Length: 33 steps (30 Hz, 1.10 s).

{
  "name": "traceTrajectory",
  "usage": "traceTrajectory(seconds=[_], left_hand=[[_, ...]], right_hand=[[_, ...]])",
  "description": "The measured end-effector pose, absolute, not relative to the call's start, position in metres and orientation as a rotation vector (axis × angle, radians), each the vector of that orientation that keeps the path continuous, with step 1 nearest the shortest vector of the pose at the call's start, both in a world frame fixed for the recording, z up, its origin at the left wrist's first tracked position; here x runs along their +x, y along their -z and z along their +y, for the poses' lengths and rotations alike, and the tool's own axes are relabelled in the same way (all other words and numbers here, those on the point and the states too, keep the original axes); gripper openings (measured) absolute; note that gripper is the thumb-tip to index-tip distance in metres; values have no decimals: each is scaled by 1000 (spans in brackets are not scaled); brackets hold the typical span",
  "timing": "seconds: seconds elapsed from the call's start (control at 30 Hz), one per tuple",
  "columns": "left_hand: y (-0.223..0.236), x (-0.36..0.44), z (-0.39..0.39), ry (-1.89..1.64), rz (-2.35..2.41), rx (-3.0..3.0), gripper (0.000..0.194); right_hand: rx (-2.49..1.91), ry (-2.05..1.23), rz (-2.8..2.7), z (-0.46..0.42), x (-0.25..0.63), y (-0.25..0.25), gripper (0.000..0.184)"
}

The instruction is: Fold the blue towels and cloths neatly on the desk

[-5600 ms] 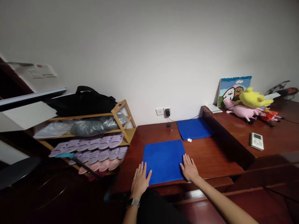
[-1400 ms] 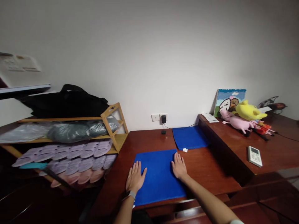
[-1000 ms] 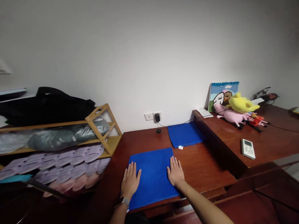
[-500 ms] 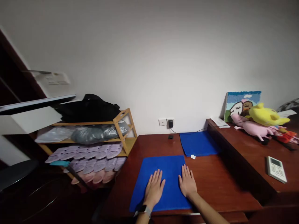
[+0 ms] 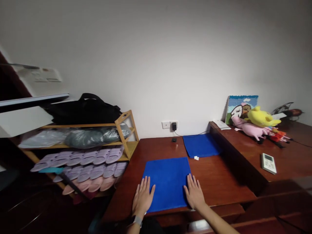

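Note:
A blue cloth [image 5: 168,182] lies spread flat near the front edge of the brown wooden desk [image 5: 158,148]. On its left edge rests my left hand [image 5: 143,196], palm down with the fingers stretched out and a watch [image 5: 137,221] at the wrist. My right hand [image 5: 195,195] lies flat across the cloth's right edge, fingers extended. Neither hand grips anything. Farther back, against the raised section on the right, lies a second blue cloth [image 5: 201,145], folded, with a white tag [image 5: 196,158] showing at its near edge.
A shelf rack [image 5: 126,136] on the left carries a black bag [image 5: 85,109], bagged items and several rows of slippers [image 5: 89,156]. On the raised right section are plush toys [image 5: 262,117], a picture [image 5: 242,109] and a remote [image 5: 268,163]. A plug [image 5: 174,126] with a cable sits in the wall.
My left hand has shifted from the cloth's middle to its left edge within the last half second. The right hand stays at the right edge. The camera view has turned slightly.

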State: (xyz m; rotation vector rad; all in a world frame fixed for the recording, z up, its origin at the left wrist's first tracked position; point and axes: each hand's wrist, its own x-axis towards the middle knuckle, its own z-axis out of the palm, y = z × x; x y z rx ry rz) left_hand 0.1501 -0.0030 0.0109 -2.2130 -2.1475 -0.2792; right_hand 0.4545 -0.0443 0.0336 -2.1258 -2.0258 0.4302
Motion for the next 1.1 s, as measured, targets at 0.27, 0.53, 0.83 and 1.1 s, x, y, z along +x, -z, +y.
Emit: traceTrajectory(seconds=[0.27, 0.53, 0.83, 1.1], left_hand=[[-3, 128, 11, 182, -2116, -2241, 75], [-21, 143, 5, 50, -1949, -2277, 67], [-19, 293, -25, 357, -1537, -2788, 62], [-2, 140, -46, 333, -2036, -2353, 68]], right_hand=[[-2022, -483, -2002, -56, 450, -31, 70], [-1906, -514, -2020, -52, 449, -26, 71], [-1976, -468, -2118, -58, 446, -29, 68], [-2039, -366, -2145, -59, 446, -20, 72]])
